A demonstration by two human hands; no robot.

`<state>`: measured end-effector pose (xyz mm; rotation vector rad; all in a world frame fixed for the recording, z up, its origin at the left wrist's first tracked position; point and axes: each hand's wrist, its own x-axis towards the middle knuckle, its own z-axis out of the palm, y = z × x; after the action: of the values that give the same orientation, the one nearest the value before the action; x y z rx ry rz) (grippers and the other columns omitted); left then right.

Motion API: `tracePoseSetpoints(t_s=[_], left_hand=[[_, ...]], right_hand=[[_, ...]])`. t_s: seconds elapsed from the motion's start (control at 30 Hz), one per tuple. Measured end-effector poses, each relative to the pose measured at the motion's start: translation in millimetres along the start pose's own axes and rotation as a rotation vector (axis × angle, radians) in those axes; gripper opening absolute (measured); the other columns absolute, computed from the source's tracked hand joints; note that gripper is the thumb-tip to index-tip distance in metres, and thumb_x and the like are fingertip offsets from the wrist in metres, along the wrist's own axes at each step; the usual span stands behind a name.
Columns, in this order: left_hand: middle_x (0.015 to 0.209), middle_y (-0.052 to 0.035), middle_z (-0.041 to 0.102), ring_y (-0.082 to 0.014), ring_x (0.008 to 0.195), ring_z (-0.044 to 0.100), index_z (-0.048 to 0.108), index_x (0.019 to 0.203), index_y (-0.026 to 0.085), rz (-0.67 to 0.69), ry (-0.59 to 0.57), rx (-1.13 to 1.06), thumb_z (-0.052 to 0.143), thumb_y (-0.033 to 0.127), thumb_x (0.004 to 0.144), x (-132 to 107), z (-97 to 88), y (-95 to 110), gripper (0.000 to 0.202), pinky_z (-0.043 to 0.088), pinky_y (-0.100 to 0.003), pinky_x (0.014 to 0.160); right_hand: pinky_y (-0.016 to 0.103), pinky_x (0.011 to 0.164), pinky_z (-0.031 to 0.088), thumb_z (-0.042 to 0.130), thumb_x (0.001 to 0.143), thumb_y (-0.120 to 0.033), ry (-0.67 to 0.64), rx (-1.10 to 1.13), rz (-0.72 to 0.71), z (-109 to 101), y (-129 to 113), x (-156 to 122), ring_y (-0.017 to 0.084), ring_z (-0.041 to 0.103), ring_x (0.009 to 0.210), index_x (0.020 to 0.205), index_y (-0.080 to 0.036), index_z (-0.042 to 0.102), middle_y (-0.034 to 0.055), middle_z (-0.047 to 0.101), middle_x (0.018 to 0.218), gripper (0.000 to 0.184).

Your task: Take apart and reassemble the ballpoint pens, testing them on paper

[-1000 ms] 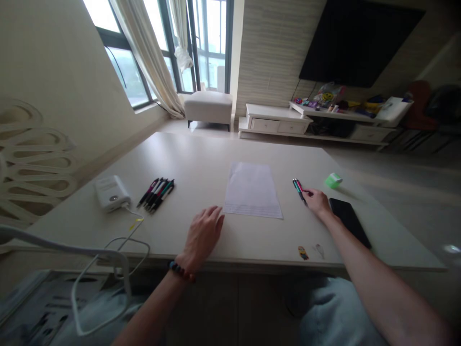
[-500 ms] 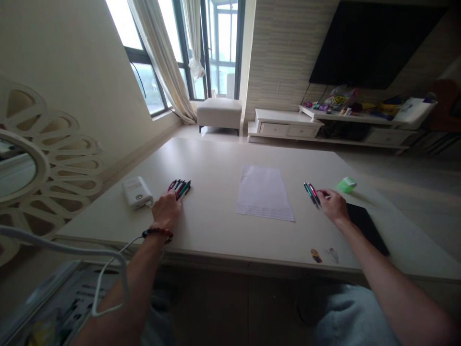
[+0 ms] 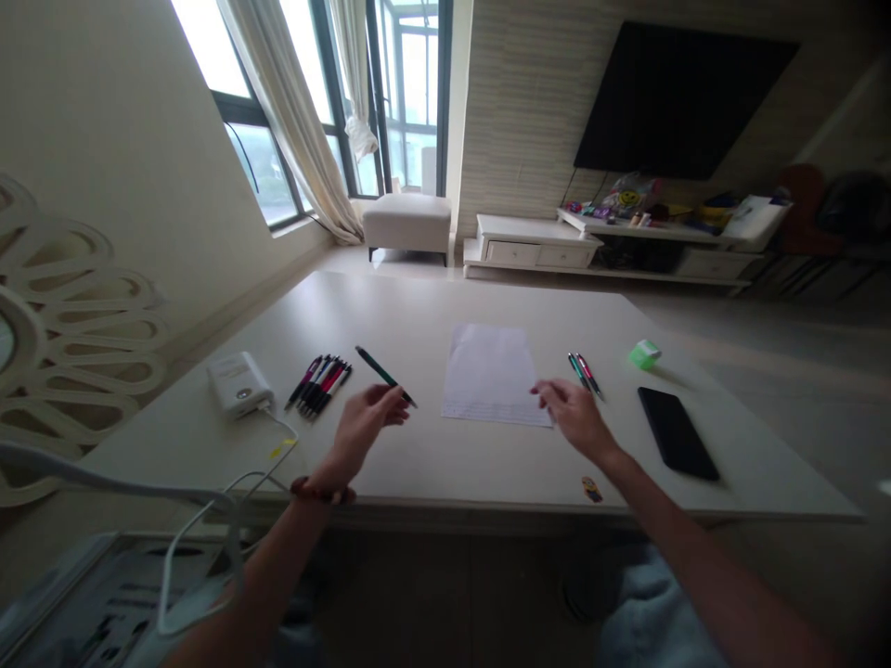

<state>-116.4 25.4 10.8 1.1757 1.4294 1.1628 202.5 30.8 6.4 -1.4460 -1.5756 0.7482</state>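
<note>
My left hand is raised above the table, shut on a dark green pen that lies slanted across its fingers. Just left of that hand, a group of several pens in mixed colours rests on the white table. My right hand hovers at the lower right corner of a sheet of white paper, holding nothing. Behind it lie two pens, one green and one red.
A white power bank with a cable stands at the table's left. A black smartphone and a green block lie at the right. A small sticker sits near the front edge. A white cable hangs below the front.
My left hand has lifted a green pen from the group and holds it up. My right hand has moved left, from beside the two pens to the paper's corner.
</note>
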Motion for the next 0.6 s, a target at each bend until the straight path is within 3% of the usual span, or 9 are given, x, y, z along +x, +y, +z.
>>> tracePoseSetpoints(t_s=[0.07, 0.2, 0.27, 0.4, 0.47, 0.6], left_hand=[[0.080, -0.0091, 0.070, -0.0174, 0.068, 0.066, 0.060, 0.086, 0.012, -0.067, -0.194, -0.219, 0.067, 0.044, 0.071, -20.3, 32.7, -2.1, 0.036, 0.052, -0.030, 0.064], [0.072, -0.0046, 0.067, -0.0149, 0.066, 0.063, 0.063, 0.083, 0.012, -0.035, -0.370, -0.263, 0.068, 0.041, 0.072, -48.0, 70.4, -8.0, 0.031, 0.049, -0.027, 0.063], [0.071, -0.0035, 0.065, -0.0134, 0.065, 0.061, 0.063, 0.084, 0.012, -0.012, -0.390, -0.218, 0.069, 0.041, 0.072, -50.2, 73.9, -8.8, 0.032, 0.048, -0.025, 0.061], [0.092, -0.0056, 0.064, -0.0154, 0.078, 0.063, 0.053, 0.119, 0.019, 0.088, -0.272, -0.151, 0.065, 0.039, 0.075, -41.3, 63.9, -4.9, 0.050, 0.051, -0.027, 0.066], [0.103, -0.0062, 0.061, -0.0174, 0.089, 0.062, 0.051, 0.123, 0.023, 0.270, -0.197, 0.022, 0.065, 0.037, 0.076, -37.2, 57.1, -2.7, 0.050, 0.051, -0.031, 0.074], [0.104, -0.0037, 0.062, -0.0189, 0.099, 0.056, 0.063, 0.105, 0.027, 0.695, -0.157, 0.626, 0.057, 0.030, 0.085, -38.9, 51.3, -3.9, 0.021, 0.043, -0.036, 0.088]], right_hand=[[0.025, 0.045, 0.035, 0.050, 0.078, -0.061, -0.304, 0.241, 0.091, 26.7, -16.0, -22.9, 0.014, 0.049, 0.049, 0.077, -0.017, 0.064, 0.0029, 0.058, 0.056, 0.046], [0.023, 0.040, 0.030, 0.052, 0.075, -0.064, -0.410, 0.303, 0.131, 63.6, -28.3, -53.8, 0.011, 0.043, 0.042, 0.068, -0.018, 0.059, -0.0008, 0.050, 0.048, 0.047], [0.022, 0.038, 0.027, 0.050, 0.076, -0.065, -0.467, 0.372, 0.167, 68.8, -29.4, -56.9, 0.009, 0.038, 0.039, 0.065, -0.018, 0.054, -0.0028, 0.046, 0.046, 0.048], [0.021, 0.037, 0.021, 0.051, 0.077, -0.062, -0.508, 0.531, 0.242, 60.0, -31.5, -48.7, 0.006, 0.031, 0.038, 0.059, -0.019, 0.043, -0.0055, 0.040, 0.045, 0.048], [0.021, 0.038, 0.019, 0.054, 0.077, -0.059, -0.518, 0.500, 0.232, 52.8, -33.1, -45.2, 0.006, 0.031, 0.038, 0.057, -0.019, 0.042, -0.0056, 0.040, 0.045, 0.046], [0.021, 0.038, 0.017, 0.056, 0.077, -0.056, -0.578, 0.489, 0.241, 48.8, -34.4, -45.1, 0.006, 0.031, 0.038, 0.057, -0.018, 0.045, -0.0055, 0.041, 0.044, 0.044]])
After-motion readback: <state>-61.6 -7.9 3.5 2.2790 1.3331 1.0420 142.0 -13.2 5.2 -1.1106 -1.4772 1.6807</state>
